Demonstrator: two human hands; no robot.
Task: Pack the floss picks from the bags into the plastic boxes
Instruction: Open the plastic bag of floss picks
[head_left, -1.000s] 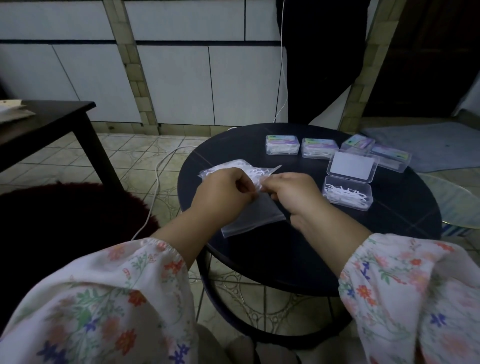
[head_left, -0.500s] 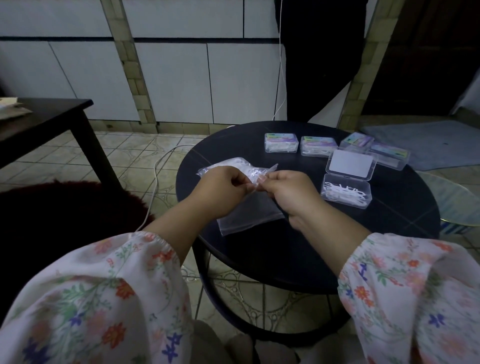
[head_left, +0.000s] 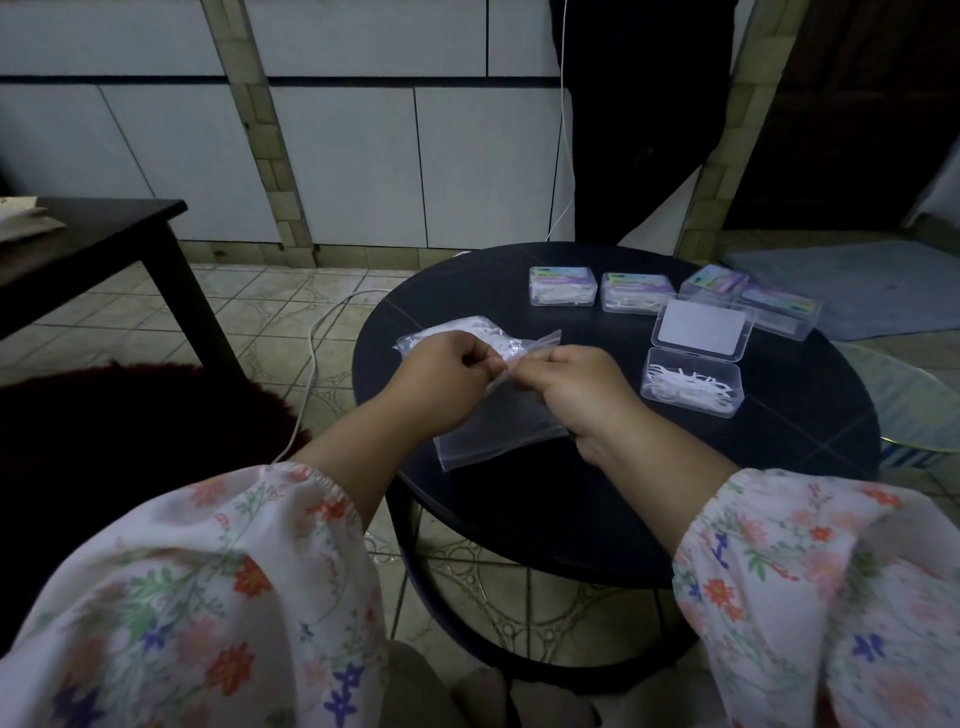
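Note:
Over the round black table (head_left: 613, 499), my left hand (head_left: 447, 374) and my right hand (head_left: 576, 387) both pinch the mouth of a clear bag of white floss picks (head_left: 467, 330), fingertips almost touching. An empty clear bag (head_left: 498, 431) lies flat beneath my hands. To the right stands an open plastic box (head_left: 691, 389) holding several white picks, its lid (head_left: 701, 330) tipped back. Several closed boxes (head_left: 636, 293) with picks inside line the table's far edge.
A dark side table (head_left: 78, 244) stands at the left. A white cable (head_left: 311, 353) runs across the tiled floor. A dark red rug (head_left: 130, 415) lies at the left, a grey mat (head_left: 857, 286) at the right. A dark-clothed person (head_left: 644, 119) stands behind the table.
My hands stay on the bag's mouth and have shifted only slightly; the bag of picks lies a little flatter than before.

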